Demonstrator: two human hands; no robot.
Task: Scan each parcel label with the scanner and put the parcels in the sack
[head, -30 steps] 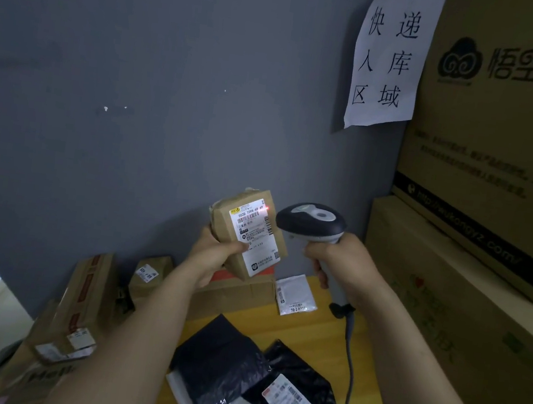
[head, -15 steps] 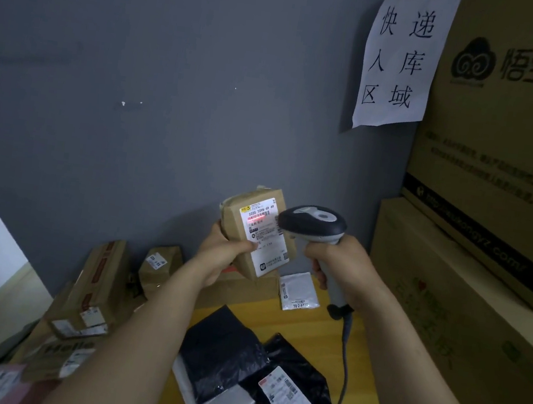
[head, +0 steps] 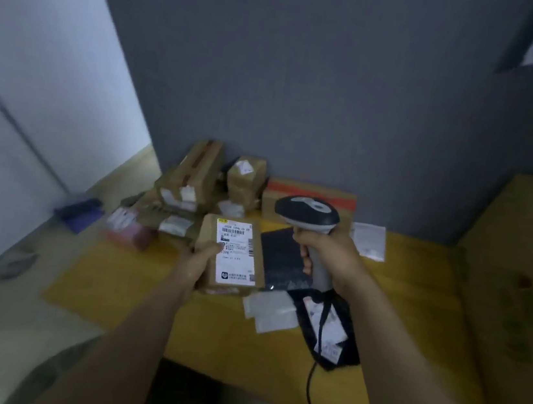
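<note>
My left hand (head: 198, 262) grips a small brown cardboard parcel (head: 207, 238) with a white shipping label (head: 236, 253) facing up; my thumb lies on the label's left edge. My right hand (head: 328, 252) grips the handle of a grey and black barcode scanner (head: 306, 213), whose head sits just right of and above the parcel. The scanner's black cable (head: 314, 371) hangs down to the yellow table (head: 238, 350). No sack is in view.
Several brown boxes (head: 190, 178) are piled at the table's far left against the grey wall. A black poly mailer (head: 284, 258) and another with a white label (head: 326, 331) lie under my hands. Small white packets (head: 368, 240) lie nearby. A large carton (head: 514, 268) stands at the right.
The camera has tilted down and turned left. My left hand has lowered the parcel, label now facing up, away from the scanner's head. The red scan light is gone from the label.
</note>
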